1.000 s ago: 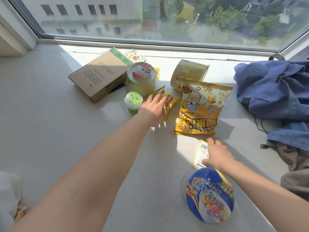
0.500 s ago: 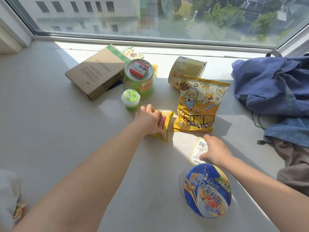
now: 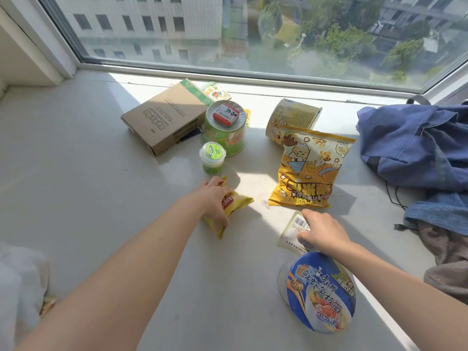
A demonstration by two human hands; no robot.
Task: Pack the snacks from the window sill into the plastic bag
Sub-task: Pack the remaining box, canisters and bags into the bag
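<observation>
The left hand grips a small yellow chip packet, fingers curled over its top and thumb under its near edge. It looks light, puffed with air and crinkly, with brittle contents. A loose hold across the middle or by a sealed end would suit it better than a squeeze.

The right hand lies with bent fingers on a flat pale packet with a barcode. I cannot tell whether it pinches the packet or only rests there. A packet that thin and limp is probably best lifted by an edge.

Both packets are on the window sill. Just beside the right wrist lies a blue noodle bowl, stiff, bulky and foil-lidded. Farther out are a big yellow popcorn bag, a yellow cup on its side, a small green tub and a green cup with a little red box resting on its lid.

The plastic bag sits blurred at the lower left, well apart from the snacks. Something colourful shows at its edge, perhaps already inside.
</observation>
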